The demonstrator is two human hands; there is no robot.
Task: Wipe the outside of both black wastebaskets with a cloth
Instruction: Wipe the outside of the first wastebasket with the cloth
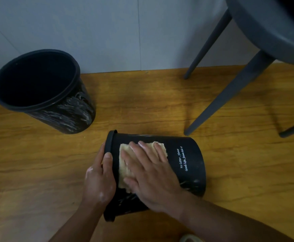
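Black wastebasket [183, 163] lying on its side on the wooden floor [160, 110], left hand [99, 182] fingers clenched around its rim, right hand [151, 177] — fingers spread flat — pressing a beige cloth [123, 165] to its wall, second wastebasket [69, 114] upright — well apart, streaked white.

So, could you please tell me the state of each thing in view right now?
Near wastebasket: on its side, being wiped.
Far wastebasket: upright, empty as far as visible, white streaks on its wall.
Cloth: pressed flat against the near wastebasket.
Right hand: open, flat on the cloth.
Left hand: gripping the near wastebasket's rim.
Chair: standing, nobody's legs visible.
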